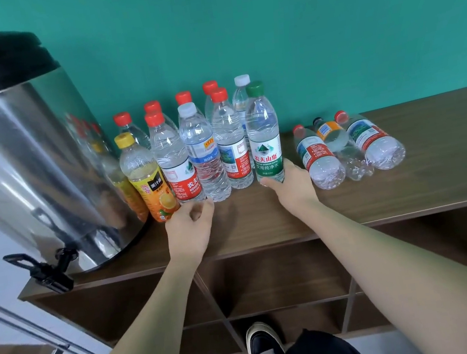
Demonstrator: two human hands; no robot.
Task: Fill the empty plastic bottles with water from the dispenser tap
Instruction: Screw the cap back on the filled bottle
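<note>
Three empty bottles lay flat right of centre, caps toward the wall. Right hand gripped the upright green-cap bottle, nearest them. Left hand loosely curled, holding nothing. Dispenser tap lower left.

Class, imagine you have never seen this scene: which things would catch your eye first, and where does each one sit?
The big shiny steel dispenser fills the left, its black tap overhanging the shelf edge. Beside it stands a cluster of capped bottles against the teal wall; the right hand grips the green-capped bottle at the cluster's right end. Further right, three bottles lie on their sides on the wooden shelf top.
</note>
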